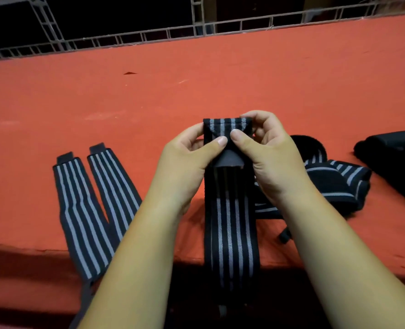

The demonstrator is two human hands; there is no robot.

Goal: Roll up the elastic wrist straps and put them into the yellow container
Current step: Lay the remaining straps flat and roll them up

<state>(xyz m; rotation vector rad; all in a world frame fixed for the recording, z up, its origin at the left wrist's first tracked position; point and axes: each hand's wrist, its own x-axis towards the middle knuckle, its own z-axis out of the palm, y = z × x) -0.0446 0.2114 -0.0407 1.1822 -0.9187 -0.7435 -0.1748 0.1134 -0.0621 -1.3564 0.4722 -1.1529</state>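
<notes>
- Black-and-grey striped strap (231, 224) sits between my hands, its top end folded over toward me, with a plain black tab showing just under the fold.
- My left hand (185, 160) pinches the fold's left edge, thumb on the front and fingers curled behind.
- My right hand (270, 150) pinches the right edge the same way, and the two thumb tips nearly meet on the middle of the fold.
- From my grip the strap runs straight down toward me, crosses the near edge of the red bench (137, 98) and hangs off it, its lower end lost in the dark.
- Two more straps (78, 210) lie flat and unrolled side by side, left of my left forearm, with their black tabs pointing away from me and their near ends drooping over the bench edge.
- To the right, behind my right wrist, a loose heap (339, 181) of striped straps lies on the bench.
- Farther right is a dark bundle (391, 157); I cannot tell what it is.
- Grey metal frame (196, 32) runs along the bench's far side.
</notes>
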